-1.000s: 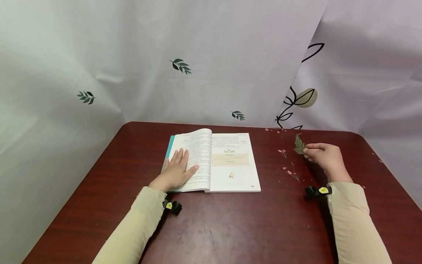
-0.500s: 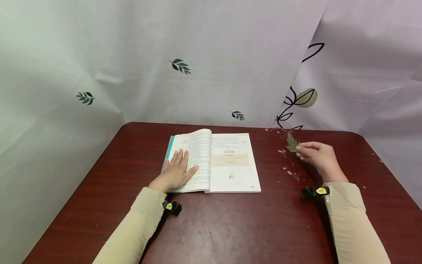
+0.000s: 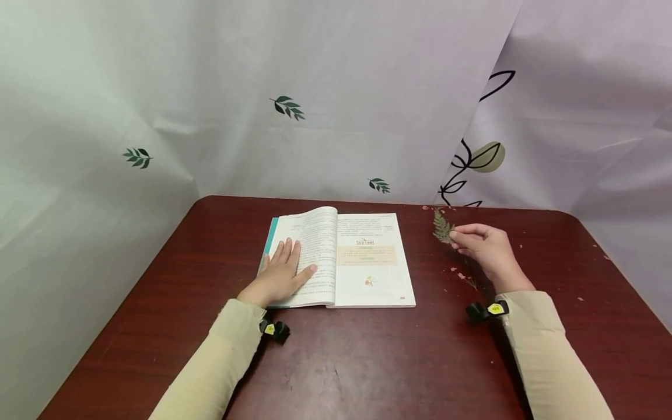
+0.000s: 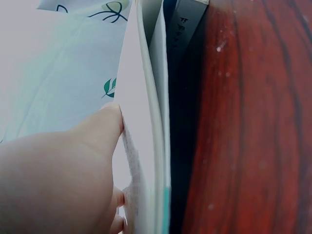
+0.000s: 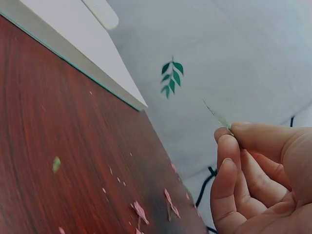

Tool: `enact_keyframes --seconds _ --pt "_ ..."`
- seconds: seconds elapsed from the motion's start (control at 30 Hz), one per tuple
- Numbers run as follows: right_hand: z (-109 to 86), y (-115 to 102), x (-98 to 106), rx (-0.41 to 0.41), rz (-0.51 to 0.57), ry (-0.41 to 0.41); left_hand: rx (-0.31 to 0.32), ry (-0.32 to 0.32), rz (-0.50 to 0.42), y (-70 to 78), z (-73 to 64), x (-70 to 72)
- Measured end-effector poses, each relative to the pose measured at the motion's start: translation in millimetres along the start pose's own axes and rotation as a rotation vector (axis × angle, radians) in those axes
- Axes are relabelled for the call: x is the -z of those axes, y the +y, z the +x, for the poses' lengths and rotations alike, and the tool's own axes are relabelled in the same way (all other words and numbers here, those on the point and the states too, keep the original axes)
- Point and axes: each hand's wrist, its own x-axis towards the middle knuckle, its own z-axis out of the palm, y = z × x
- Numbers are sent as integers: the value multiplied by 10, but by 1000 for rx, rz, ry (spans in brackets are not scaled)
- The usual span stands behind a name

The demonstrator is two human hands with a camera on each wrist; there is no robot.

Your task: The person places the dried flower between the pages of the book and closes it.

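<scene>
An open book (image 3: pixel 375 227) with printed pages lies on the dark red table. My left hand (image 3: pixel 280 274) rests with fingers spread on its left page, which bulges up near the spine; in the left wrist view the thumb (image 4: pixel 105 124) lies against the page. To the right of the book, my right hand (image 3: pixel 485 254) pinches a green fern leaf (image 3: pixel 442 226) by its lower end between thumb and fingers, its tip pointing up. The right wrist view shows this leaf (image 5: pixel 218 117) nearly edge-on, held above the table.
Small pink dried flowers (image 3: pixel 463 275) on thin stems lie on the table (image 3: pixel 336 361) below the right hand. Loose petals and bits (image 5: pixel 139 212) are scattered around them. A pale curtain (image 3: pixel 336 105) with leaf prints hangs behind the table's far edge.
My right hand has moved left with the fern leaf, closer to the book and now over some of the pink flowers. The left hand has stayed on the page.
</scene>
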Motion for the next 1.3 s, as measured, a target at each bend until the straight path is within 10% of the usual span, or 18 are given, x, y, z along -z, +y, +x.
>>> enact_keyframes --seconds 0.43,1.3 --pt "-41 -26 -277 15 95 2 8 -5 -8 -7 -18 -5" --pt "0 -55 -925 3 -79 -61 7 4 -10 1 -17 -7"
